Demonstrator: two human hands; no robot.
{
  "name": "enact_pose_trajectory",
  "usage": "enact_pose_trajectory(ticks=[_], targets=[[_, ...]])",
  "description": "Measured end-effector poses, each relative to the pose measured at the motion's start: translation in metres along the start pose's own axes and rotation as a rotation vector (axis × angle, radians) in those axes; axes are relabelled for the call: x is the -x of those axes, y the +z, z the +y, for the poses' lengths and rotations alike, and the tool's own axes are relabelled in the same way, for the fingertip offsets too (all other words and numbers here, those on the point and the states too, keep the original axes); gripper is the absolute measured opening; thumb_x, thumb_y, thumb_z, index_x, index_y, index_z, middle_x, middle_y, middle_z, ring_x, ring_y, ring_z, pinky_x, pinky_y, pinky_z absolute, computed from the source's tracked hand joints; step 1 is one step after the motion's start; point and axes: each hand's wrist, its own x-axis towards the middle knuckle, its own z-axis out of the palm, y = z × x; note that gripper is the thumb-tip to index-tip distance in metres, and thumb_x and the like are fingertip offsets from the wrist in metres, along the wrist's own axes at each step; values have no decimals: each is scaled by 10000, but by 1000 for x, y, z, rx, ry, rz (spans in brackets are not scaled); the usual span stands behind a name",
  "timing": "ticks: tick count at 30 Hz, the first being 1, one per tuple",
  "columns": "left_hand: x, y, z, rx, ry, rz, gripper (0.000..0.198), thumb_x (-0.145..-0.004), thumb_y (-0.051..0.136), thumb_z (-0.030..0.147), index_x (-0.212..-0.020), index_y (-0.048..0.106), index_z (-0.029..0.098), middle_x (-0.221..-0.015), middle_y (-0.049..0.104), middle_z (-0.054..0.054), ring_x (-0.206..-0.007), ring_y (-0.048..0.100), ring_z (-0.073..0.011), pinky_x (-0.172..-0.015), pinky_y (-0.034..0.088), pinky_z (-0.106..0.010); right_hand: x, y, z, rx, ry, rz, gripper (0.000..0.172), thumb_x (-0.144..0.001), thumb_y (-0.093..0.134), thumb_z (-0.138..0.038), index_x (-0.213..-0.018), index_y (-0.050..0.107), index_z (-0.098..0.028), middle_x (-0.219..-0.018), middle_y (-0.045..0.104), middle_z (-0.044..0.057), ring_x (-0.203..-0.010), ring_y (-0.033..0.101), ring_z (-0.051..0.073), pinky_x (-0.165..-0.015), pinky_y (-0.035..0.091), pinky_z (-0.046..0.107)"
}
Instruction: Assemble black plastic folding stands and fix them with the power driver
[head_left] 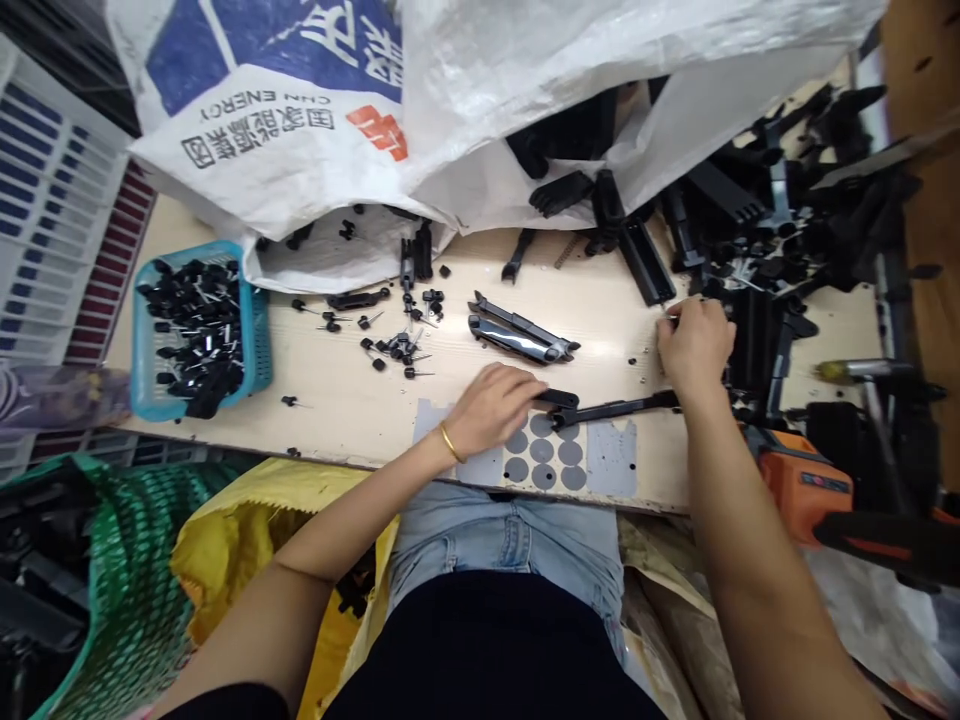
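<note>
My left hand (495, 408), with a gold bangle at its wrist, is closed on the end of a short flat black plastic piece (559, 397). Just below that piece a long black plastic arm (622, 408) lies across the bench, over a grey sheet (611, 462) with round discs. My right hand (696, 345) is farther right, fingers curled down at the edge of the parts pile. A small dark bit shows at its fingertips, too little to name. Between the hands and the bags lies a pair of folded black arms (517, 335), one glossy.
A blue basket (262, 345) of black-headed pins stands left, with loose pins (397, 347) beside it. White woven sacks (300, 130) spill black parts at the back. Black parts (750, 240) are heaped right. An orange power tool (802, 485) lies at the right front.
</note>
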Motion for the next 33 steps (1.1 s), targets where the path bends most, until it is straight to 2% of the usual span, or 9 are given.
enact_pose_trajectory(ticks=[3,5,8,12,15,21,26,30,33], targets=[[8,-24,-36,-84,-391,217,258,-899,415,168,-1092,586,165,-971,648,-70,-925,590,-192,-872,453,-355,-5,-4,0,-95,-28,50,165,-782,560,-166,-923,642,-144,-1026,575,174,-960,544,277,-882,407,453],[7,-38,-69,-158,-574,285,274,-858,449,145,-1096,583,166,-989,632,-82,-935,581,-207,-882,448,-356,7,-11,1,-241,-38,104,165,-778,581,-181,-921,659,-160,-1004,576,142,-849,568,221,-830,449,401],[-2,-50,-108,-269,-705,219,304,-800,528,147,-1099,586,158,-1107,589,-124,-1073,529,-274,-957,403,-394,44,-21,-1,-462,-54,98,177,-763,616,-238,-920,673,-178,-942,580,82,-700,567,156,-705,487,338],[-7,-54,-125,-339,-774,42,243,-783,560,139,-1020,612,145,-1107,586,-152,-1116,492,-334,-977,371,-445,98,-28,-14,-750,-43,-126,216,-777,634,-311,-955,646,-190,-832,599,30,-630,572,135,-608,490,295],[2,-55,-125,-311,-755,-14,192,-789,580,150,-976,618,163,-1071,601,-143,-1097,505,-339,-958,378,-466,119,-30,-25,-807,-63,-236,196,-792,635,-309,-948,630,-191,-789,610,20,-636,575,137,-594,487,280],[21,-54,-126,-228,-662,68,150,-791,569,114,-886,630,213,-927,604,-86,-993,565,-281,-932,385,-472,118,-36,-38,-504,-375,-194,98,-846,566,-212,-926,618,-188,-865,613,52,-725,578,157,-672,493,294],[27,-61,-92,-23,-511,176,126,-799,617,219,-918,653,198,-859,602,-36,-821,589,-183,-817,465,-340,116,-43,-53,-248,-651,-231,201,-905,421,-148,-1017,581,-192,-984,581,100,-917,564,222,-739,472,325],[25,-60,-51,161,-388,114,158,-809,640,300,-914,673,187,-789,612,-9,-732,583,-138,-731,476,-272,113,-43,-60,-154,-573,-238,200,-900,421,-155,-1048,556,-167,-961,576,108,-821,555,220,-637,427,306],[20,-53,-37,150,-382,33,107,-792,654,253,-868,675,181,-731,595,4,-694,581,-133,-713,477,-273,113,-42,-61,-127,-510,-209,149,-897,435,-171,-990,552,-167,-908,572,98,-743,537,204,-583,384,288]])
